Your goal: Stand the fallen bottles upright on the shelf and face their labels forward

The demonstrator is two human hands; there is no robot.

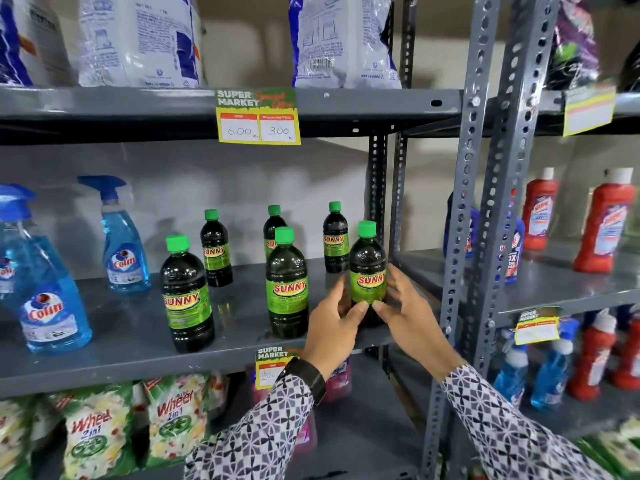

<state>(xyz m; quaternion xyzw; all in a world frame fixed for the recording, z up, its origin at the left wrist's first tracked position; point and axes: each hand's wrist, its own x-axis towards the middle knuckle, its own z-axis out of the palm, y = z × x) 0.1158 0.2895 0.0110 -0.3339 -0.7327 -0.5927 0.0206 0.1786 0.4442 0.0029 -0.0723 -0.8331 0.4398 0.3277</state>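
Between the fingers of both hands, at the right end of the grey shelf, a green-capped Sunny bottle stands upright, label forward; left hand and right hand clasp its lower body from either side. Five more upright Sunny bottles stand left of the fingers.

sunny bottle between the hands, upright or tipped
Upright. The Sunny bottle stands on the shelf, green cap on top, label facing forward, with the left hand and right hand cupping its base.
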